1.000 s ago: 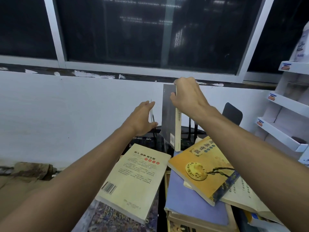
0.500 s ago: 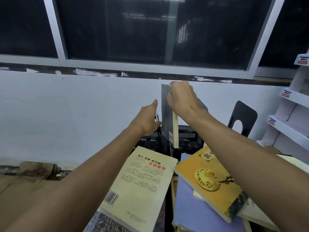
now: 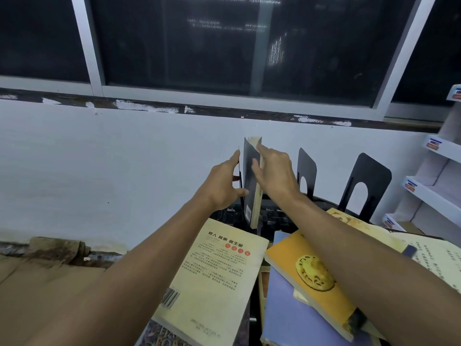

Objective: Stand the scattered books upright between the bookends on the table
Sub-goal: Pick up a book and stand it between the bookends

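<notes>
A dark grey book (image 3: 250, 181) stands upright at the back of the table, its pages facing right. My right hand (image 3: 274, 171) pinches it near the top, thumb on the cover and fingers on the page side. My left hand (image 3: 223, 187) grips a thin black bookend (image 3: 240, 171), seen edge-on against the book's left side. Two more black bookends (image 3: 307, 168) (image 3: 368, 181) stand to the right. Lying flat in front are a cream book (image 3: 217, 278), an orange book (image 3: 309, 278) and a lilac book (image 3: 284, 318) under it.
A pale book (image 3: 439, 258) lies at the right behind my forearm. White shelving (image 3: 434, 196) stands at the far right. A white wall and dark windows rise right behind the table. Brown cardboard (image 3: 37, 283) lies low on the left.
The dark grey book has come down and stands against the left bookend. My right hand slid from its top edge to its side. The view shifted and two bookends on the right appeared.
</notes>
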`<state>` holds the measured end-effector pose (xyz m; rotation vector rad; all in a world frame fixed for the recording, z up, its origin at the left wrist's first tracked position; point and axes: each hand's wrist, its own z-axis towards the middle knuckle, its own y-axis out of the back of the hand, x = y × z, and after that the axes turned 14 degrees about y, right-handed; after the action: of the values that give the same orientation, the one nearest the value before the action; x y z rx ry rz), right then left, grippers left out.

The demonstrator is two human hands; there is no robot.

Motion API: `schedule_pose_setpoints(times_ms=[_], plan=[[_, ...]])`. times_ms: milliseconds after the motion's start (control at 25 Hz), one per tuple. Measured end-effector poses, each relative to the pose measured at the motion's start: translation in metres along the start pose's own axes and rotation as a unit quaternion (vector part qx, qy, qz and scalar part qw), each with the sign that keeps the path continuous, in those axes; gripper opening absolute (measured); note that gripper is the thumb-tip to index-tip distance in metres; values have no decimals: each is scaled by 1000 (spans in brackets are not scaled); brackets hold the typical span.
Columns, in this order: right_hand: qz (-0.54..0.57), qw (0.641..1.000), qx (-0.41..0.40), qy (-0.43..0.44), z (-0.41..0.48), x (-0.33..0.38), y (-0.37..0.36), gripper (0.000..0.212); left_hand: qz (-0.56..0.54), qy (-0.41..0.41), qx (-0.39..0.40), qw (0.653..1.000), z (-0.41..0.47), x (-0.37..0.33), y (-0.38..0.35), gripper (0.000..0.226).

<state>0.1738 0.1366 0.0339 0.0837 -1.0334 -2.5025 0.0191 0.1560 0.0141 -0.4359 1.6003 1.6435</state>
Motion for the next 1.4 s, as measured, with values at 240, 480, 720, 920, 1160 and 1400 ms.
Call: schedule_pose_setpoints(times_ms=[240,480,720,920,1160,1400], plan=[[124,991,22,-42,-3,1,9,44,-21,-21,1,1000,0,-1,-3,94],[173,984,15,-36,-6,14,15,35,-43,-40,-6,998,3,-2,-5,86],[169,985,24,-27,-7,13,19,26,-44,-54,-29,997,2,-4,-7,69],[192,980,8,-52,-7,22,22,23,-33,-49,-29,998,4,-5,-9,68],[203,976,72,-21,-8,19,34,28,-45,-43,-35,997,1,-4,-7,66],[200,974,108,-23,-9,11,32,49,-32,-38,-37,998,-4,-7,-8,62]])
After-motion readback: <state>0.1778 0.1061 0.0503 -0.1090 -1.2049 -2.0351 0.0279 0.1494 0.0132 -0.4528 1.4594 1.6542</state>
